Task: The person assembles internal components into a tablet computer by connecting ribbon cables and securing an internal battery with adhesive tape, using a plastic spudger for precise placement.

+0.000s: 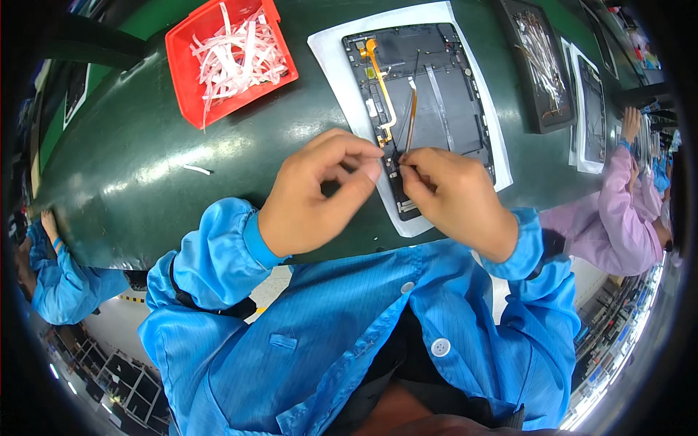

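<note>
A dark tablet housing (465, 94) lies open side up on a white sheet (331, 47), with an orange flex cable (384, 87) along its left side. Over the housing's near part, my right hand (462, 200) pinches the lower end of a thin brown ribbon cable (412, 120). The cable slants up across the housing to a pale far end. My left hand (320, 192) is curled at the housing's near left edge, thumb and index finger brought close together. Whatever may lie between those fingertips is too small to make out.
A red bin (190, 94) of pale pink-white strips stands at the far left. A loose white strip (196, 169) lies nearer. To the right sit a black tray (531, 65) of thin strips and another housing (592, 109). Co-workers in blue (73, 287) and pink (603, 218) are at both sides.
</note>
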A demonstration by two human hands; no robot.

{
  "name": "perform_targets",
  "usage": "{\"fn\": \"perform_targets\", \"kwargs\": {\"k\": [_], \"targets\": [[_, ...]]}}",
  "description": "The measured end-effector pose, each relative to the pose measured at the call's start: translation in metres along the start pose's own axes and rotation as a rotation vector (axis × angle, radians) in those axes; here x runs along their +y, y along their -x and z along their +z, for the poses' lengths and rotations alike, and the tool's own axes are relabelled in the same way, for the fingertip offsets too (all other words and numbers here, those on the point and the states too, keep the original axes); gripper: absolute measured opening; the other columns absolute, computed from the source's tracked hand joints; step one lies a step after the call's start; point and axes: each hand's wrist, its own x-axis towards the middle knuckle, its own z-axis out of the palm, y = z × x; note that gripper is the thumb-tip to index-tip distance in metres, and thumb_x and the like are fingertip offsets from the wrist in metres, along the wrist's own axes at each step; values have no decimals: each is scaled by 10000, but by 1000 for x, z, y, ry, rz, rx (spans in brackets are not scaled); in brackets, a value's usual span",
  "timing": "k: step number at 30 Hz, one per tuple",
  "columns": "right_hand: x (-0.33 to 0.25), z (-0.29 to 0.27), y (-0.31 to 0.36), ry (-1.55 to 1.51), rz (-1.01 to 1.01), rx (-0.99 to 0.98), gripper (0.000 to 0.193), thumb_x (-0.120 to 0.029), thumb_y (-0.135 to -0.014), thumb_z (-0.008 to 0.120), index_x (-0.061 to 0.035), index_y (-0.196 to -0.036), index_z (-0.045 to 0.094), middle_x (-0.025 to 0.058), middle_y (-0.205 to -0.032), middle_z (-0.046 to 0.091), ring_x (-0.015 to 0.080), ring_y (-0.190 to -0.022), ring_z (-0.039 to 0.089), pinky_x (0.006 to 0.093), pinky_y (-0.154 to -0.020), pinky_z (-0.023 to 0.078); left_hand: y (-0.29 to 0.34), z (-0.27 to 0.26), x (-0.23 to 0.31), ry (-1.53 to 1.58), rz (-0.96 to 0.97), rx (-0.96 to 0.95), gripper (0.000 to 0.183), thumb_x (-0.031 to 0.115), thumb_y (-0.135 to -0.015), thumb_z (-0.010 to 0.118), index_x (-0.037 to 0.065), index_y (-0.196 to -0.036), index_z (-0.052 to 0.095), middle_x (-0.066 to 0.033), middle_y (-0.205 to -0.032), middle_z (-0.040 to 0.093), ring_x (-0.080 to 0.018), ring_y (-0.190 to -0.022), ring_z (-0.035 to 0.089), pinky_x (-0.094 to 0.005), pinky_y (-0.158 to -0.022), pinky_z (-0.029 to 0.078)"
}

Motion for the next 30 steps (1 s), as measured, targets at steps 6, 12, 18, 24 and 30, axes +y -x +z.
{"fn": "perform_targets", "kwargs": {"k": [6, 12, 18, 24, 30], "targets": [[-4, 12, 11, 630, -429, 201, 279, -126, -823, 752, -35, -1085, 719, 35, -800, 569, 196, -691, 631, 344, -601, 532, -13, -19, 19, 367, -739, -349, 201, 152, -1104, 685, -36, -1166, 722, -112, -992, 732, -195, -857, 775, -312, -650, 635], [0, 16, 15, 634, -430, 246, 320, -130, -820, 765, -25, -1120, 723, 39, -830, 580, 196, -702, 641, 334, -596, 527, -2, -15, 5, 246, -616, -449, 172, 105, -1088, 694, -29, -1191, 725, -76, -998, 765, -150, -863, 771, -275, -655, 625], [-19, 9, 17, 164, -308, 286, 277, -74, -842, 844, -32, -1102, 757, 64, -950, 695, 247, -757, 726, 370, -624, 584, 6, -8, 1, 160, -507, -316, 204, 47, -1068, 671, -10, -1260, 710, -49, -987, 750, -119, -887, 750, -250, -690, 602], [-18, 11, 19, 46, -311, 242, 219, -30, -839, 870, -23, -1037, 776, 93, -960, 727, 275, -774, 750, 380, -651, 608, 16, 0, -12, -12, -213, -249, 204, 10, -1012, 714, -3, -1209, 765, -12, -952, 690, -76, -806, 681, -261, -659, 573], [-20, 7, 23, -120, -161, 138, 174, -19, -869, 839, -23, -1033, 781, 108, -918, 721, 285, -749, 739, 379, -640, 596, 16, 3, -6, -474, 184, -185, 254, -27, -915, 755, 55, -1149, 812, -57, -923, 681, -135, -671, 662, -299, -609, 544]]}}
